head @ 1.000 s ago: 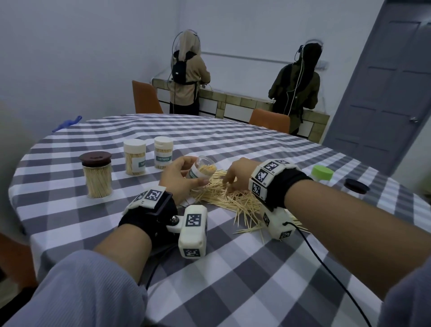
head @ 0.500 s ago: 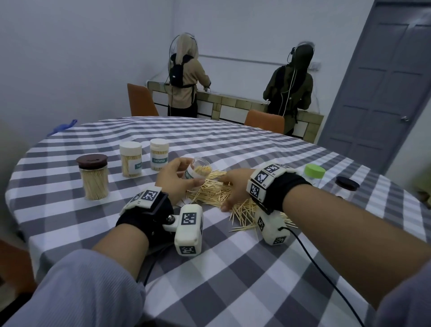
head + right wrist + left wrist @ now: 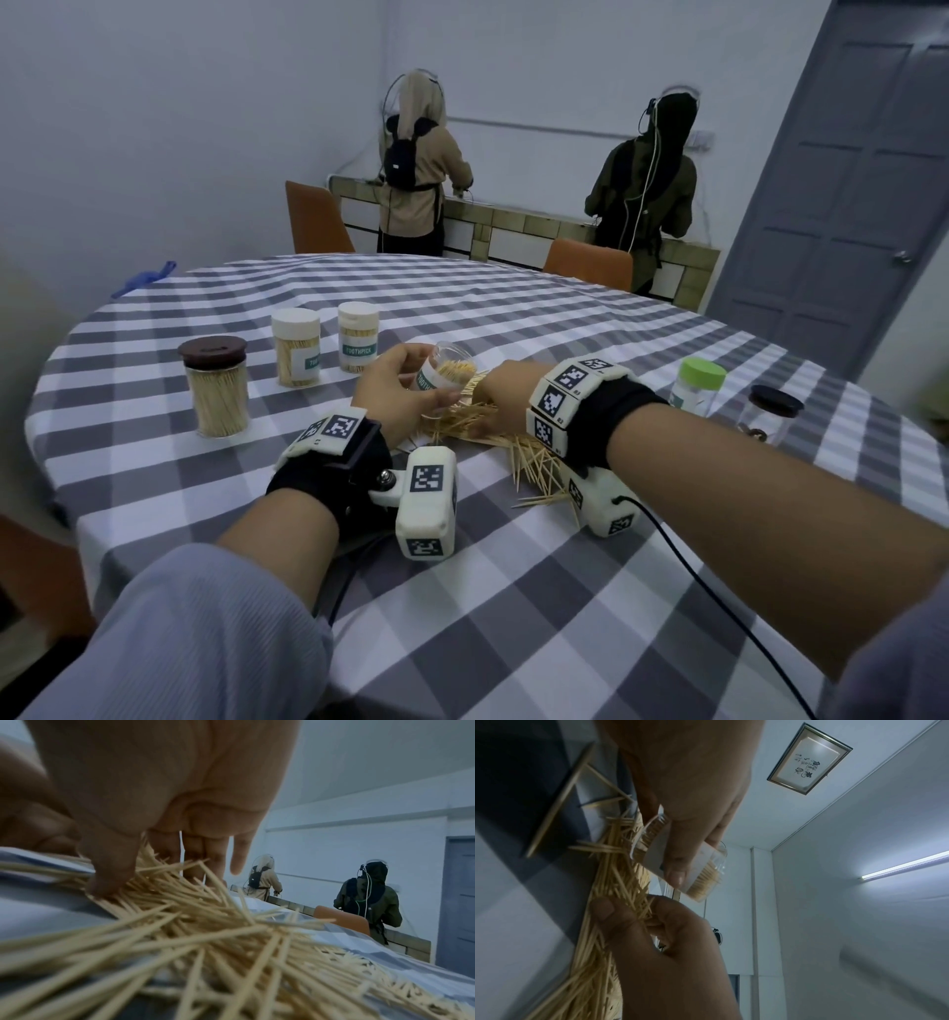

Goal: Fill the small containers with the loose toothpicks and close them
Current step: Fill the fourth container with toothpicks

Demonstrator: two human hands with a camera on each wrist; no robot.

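At the left of the head view stand a brown-lidded jar and two white-capped jars, all full and shut. In the middle, the left hand curls around a small open container, tipped on its side and partly filled. Just right of it, the right hand pinches a bunch from the toothpick pile on the checked tablecloth. Toothpicks are light, thin and stiff, and probably snap or slide apart, so grab a bunch by the middle. Far right stand a green-lidded jar and a black-lidded jar. Nothing blocks the pile.
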